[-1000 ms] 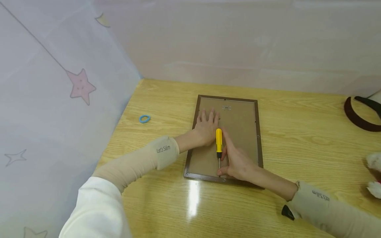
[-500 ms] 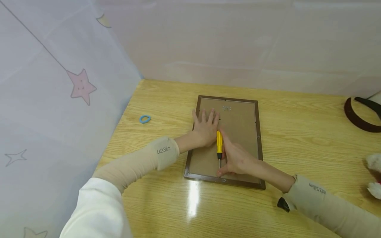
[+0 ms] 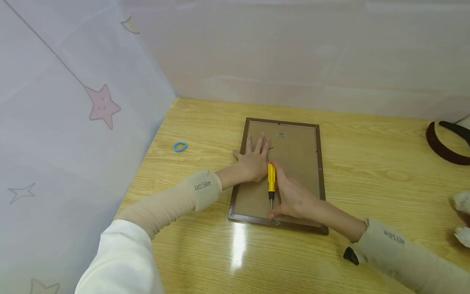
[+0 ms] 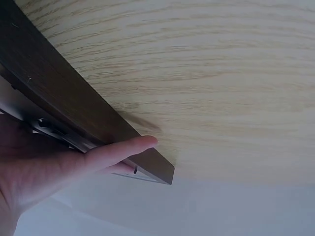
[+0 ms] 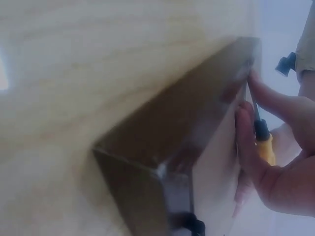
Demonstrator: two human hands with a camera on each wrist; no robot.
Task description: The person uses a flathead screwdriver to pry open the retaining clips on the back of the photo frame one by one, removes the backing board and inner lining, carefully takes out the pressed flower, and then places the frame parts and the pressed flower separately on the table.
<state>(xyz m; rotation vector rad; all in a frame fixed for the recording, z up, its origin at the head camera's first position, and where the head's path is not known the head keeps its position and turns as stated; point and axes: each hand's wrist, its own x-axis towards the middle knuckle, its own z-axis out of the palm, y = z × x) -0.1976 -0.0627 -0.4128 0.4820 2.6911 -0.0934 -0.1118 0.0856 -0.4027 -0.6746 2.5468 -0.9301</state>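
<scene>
A picture frame (image 3: pixel 320 179) with a brown rim lies face down, its tan backing board (image 3: pixel 301 163) and metal hanger (image 3: pixel 280 134) showing. My left hand (image 3: pixel 253 161) rests flat on the left of the board with spread fingers. In the left wrist view its thumb (image 4: pixel 128 148) lies over the frame's side (image 4: pixel 74 93). My right hand (image 3: pixel 295 200) holds a yellow-handled screwdriver (image 3: pixel 271 177), thumb by the tip and fingers along the handle. The tip is at the frame's near edge, partly hidden by the thumb; the right wrist view shows the shaft (image 5: pixel 254 101) there.
On the wooden table (image 3: pixel 205 253), a blue ring-shaped band (image 3: pixel 180 147) lies to the left. A dark headband (image 3: pixel 442 145) is at the far right, with white fluffy objects (image 3: pixel 463 234) below it. Patterned cloth walls (image 3: pixel 279 53) stand behind and to the left.
My left thumb has come out from the hand and swung down to the frame's left side. The screwdriver handle has dipped slightly toward me, while its tip stays at the near edge.
</scene>
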